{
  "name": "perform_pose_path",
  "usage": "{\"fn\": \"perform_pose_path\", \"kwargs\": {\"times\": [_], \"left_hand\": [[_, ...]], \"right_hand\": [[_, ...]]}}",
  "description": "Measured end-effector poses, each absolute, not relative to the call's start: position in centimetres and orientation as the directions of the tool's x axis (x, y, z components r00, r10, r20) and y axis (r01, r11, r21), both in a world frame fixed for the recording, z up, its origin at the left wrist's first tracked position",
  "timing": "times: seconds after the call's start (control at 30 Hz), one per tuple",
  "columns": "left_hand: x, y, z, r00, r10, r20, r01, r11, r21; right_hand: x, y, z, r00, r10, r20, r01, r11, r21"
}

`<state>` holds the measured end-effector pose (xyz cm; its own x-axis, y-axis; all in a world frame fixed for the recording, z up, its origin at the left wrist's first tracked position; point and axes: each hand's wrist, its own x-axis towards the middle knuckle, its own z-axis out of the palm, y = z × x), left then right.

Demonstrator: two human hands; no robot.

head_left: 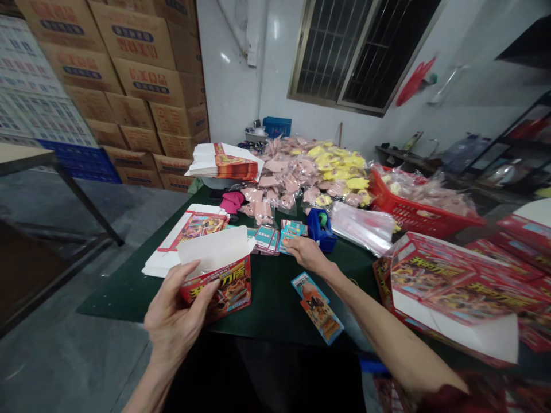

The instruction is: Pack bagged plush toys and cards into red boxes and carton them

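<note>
My left hand grips a small red printed carton, its white flap standing up and its top open. The thumb lies across the front and the fingers go round the left side. Across the table, my right hand pinches at a blue card in the row of small cards; how many it holds I cannot tell. Just left of it lie teal-backed cards. Two picture cards overlap on the green tabletop, below my right forearm.
Flat cartons are stacked at left, more behind. Bagged pink and yellow pieces heap at the back. A blue tape dispenser, clear bags, a red basket and filled red cartons stand at right.
</note>
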<state>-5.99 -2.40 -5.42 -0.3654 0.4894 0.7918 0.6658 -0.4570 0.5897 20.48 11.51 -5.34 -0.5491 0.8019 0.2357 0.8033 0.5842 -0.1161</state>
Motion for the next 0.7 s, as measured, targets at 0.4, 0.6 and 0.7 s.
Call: {"fn": "perform_pose_path", "kwargs": {"times": [0.4, 0.6, 0.7], "left_hand": [[-5.7, -2.3, -4.4, -0.359, 0.408, 0.84, 0.717, -0.456, 0.527], [-5.9, -2.0, -4.3, -0.383, 0.493, 0.781, 0.663, -0.442, 0.604], [-6.0, -1.9, -4.6, -0.389, 0.475, 0.79, 0.68, -0.43, 0.594]], "right_hand": [[19.5, 11.6, -5.1, -0.468, 0.861, 0.197, 0.869, 0.489, -0.071], [21.0, 12.0, -1.9, -0.418, 0.867, 0.272, 0.892, 0.448, -0.057], [19.8, 12.0, -0.3, -0.407, 0.83, 0.381, 0.902, 0.432, 0.02]]}}
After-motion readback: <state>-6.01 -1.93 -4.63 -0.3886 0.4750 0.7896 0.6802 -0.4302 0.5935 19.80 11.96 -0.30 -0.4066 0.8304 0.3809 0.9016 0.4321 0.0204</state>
